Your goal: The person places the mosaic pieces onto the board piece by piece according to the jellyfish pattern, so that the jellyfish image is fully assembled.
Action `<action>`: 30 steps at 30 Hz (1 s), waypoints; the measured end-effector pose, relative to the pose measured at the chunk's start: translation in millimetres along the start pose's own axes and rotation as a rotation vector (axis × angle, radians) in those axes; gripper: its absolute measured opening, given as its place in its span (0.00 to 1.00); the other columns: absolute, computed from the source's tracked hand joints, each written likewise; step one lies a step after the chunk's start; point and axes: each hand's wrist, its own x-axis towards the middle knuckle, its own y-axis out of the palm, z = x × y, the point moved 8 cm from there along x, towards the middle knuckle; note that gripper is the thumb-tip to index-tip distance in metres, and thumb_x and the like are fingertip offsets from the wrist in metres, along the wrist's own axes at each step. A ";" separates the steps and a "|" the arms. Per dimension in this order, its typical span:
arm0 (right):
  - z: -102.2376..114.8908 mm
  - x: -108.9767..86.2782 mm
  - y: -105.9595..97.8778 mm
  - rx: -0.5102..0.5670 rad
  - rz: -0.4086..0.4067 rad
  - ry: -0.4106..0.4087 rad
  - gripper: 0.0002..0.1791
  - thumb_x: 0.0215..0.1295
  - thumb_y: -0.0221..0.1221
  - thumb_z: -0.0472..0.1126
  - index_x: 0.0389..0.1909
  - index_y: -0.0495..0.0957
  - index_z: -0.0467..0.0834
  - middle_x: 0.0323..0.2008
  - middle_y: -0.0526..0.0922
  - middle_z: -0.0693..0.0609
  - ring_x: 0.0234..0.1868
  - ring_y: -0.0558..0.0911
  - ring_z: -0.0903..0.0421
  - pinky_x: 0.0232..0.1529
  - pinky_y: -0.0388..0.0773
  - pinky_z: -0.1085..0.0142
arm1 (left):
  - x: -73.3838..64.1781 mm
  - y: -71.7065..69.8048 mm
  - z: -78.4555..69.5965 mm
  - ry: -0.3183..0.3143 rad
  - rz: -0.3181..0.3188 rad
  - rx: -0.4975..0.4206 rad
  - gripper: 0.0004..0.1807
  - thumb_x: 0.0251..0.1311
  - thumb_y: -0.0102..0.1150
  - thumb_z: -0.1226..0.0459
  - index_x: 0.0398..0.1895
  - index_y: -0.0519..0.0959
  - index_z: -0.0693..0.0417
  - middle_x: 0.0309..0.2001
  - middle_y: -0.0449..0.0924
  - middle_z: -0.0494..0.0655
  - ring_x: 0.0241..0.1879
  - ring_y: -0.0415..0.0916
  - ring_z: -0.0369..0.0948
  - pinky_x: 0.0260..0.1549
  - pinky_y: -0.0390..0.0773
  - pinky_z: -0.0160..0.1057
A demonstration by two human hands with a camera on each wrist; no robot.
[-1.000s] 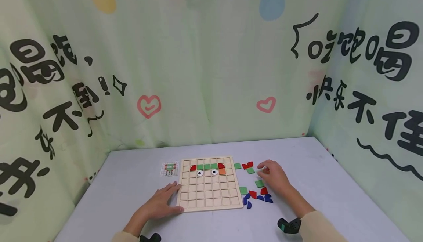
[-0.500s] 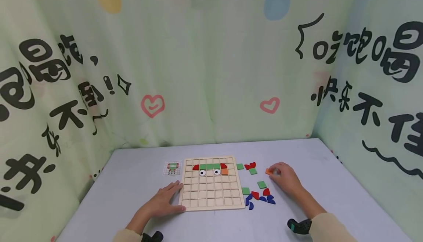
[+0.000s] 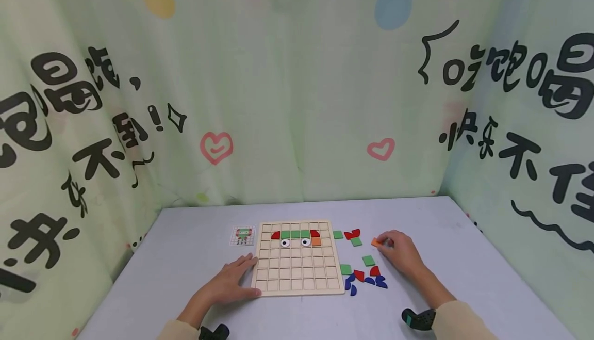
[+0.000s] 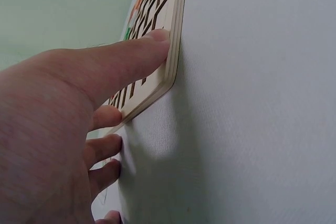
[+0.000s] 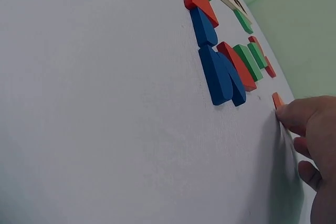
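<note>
My right hand pinches an orange block to the right of the board. In the right wrist view a fingertip lies on that orange block, and the other fingers are curled beneath the palm. My left hand steadies the wooden grid board. Seen from the left wrist, the thumb presses the board's corner area and the fingers lie along its side. On the board sit a row of green squares with a red piece at each end, two eye pieces, and an orange square.
A small pattern card lies left of the board. To the board's right are loose green squares, red pieces and several blue pieces. A patterned curtain hangs behind and beside the white table.
My right hand has moved right, away from the loose pieces, and now an orange block shows at its fingertips. The left hand stays at the board. The head view has shifted slightly.
</note>
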 end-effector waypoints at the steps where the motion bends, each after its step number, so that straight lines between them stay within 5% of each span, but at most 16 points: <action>1: -0.1 0.0 0.6 0.003 -0.002 0.000 0.09 0.59 0.66 0.37 0.41 0.82 0.40 0.39 0.82 0.45 0.40 0.75 0.52 0.46 0.82 0.55 | 0.1 0.1 -0.3 0.001 0.002 -0.001 0.47 0.49 0.68 0.43 0.71 0.64 0.53 0.74 0.58 0.53 0.74 0.53 0.56 0.70 0.51 0.66; 19: 37.4 5.5 24.5 0.063 -0.019 -0.012 0.08 0.57 0.68 0.39 0.38 0.83 0.46 0.44 0.82 0.47 0.42 0.76 0.53 0.38 0.82 0.67 | -0.8 -1.5 -2.6 -0.010 0.008 0.015 0.47 0.48 0.68 0.43 0.71 0.64 0.51 0.74 0.58 0.52 0.74 0.54 0.55 0.70 0.52 0.65; 30: 66.2 10.0 38.2 0.080 -0.014 -0.068 0.08 0.57 0.68 0.40 0.38 0.85 0.47 0.43 0.84 0.49 0.42 0.76 0.54 0.49 0.82 0.57 | -0.7 -0.9 -1.9 -0.003 0.009 0.013 0.48 0.48 0.68 0.43 0.71 0.64 0.52 0.74 0.58 0.53 0.74 0.54 0.56 0.70 0.52 0.65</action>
